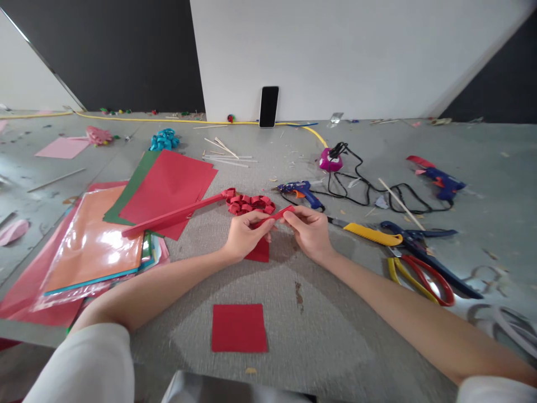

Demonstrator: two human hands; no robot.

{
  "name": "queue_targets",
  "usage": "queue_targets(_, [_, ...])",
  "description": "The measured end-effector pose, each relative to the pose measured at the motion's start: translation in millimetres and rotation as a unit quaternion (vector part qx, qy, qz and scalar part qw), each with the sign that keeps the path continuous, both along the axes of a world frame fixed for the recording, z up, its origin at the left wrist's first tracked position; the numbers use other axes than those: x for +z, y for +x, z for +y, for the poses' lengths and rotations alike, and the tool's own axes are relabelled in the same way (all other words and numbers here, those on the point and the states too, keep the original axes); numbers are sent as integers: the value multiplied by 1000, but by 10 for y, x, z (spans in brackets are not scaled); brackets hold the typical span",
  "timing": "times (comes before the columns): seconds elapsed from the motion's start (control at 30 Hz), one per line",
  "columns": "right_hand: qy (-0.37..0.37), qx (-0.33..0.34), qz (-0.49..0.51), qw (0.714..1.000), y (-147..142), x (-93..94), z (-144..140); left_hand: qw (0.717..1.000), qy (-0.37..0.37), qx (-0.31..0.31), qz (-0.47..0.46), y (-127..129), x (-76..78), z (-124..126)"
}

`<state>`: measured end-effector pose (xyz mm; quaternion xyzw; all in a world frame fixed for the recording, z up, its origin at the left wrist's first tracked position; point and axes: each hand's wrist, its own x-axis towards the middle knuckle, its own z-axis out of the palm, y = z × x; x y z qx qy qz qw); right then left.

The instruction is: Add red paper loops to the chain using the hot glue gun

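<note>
Between my two hands stretches a narrow red folded paper strip (282,214). My left hand (250,230) pinches its left end, and my right hand (308,228) pinches the right end between thumb and fingers. Under my left hand a red paper piece (258,252) lies partly hidden on the table. Just behind the hands sits a cluster of red folded paper loops (249,204), with a long red paper stick (180,214) reaching left from it. Nearer my body a red paper square (239,328) lies flat.
Red sheets (168,190) overlap a plastic-wrapped paper pack (96,235) on the left. A blue glue gun (308,193) lies beyond my right hand. A yellow-handled cutter (373,234), red-and-yellow scissors (428,277) and another glue gun (444,182) lie right. A phone (269,106) leans at the back.
</note>
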<state>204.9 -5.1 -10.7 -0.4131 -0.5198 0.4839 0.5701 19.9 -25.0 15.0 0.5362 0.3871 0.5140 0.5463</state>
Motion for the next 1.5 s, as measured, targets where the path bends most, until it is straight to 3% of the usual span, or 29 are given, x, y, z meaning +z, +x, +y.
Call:
queue_targets(0.27, [7, -4, 2, 1000, -6, -4, 6, 1000, -4, -24, -10, 3, -33, 17])
queue_targets(0.6, [45, 39, -61, 996, -62, 242, -107, 999, 26, -41, -8, -2, -37, 27])
queue_targets(0.9, [30, 8, -24, 999, -13, 91, -62, 998, 6, -52, -24, -13, -15, 15])
queue_targets(1.2, [28, 3, -75, 997, -53, 253, -108, 997, 18, -64, -30, -9, -52, 55])
queue_targets(1.5, [14, 11, -88, 996, -50, 226, -90, 998, 0, -57, -26, -11, -70, 52])
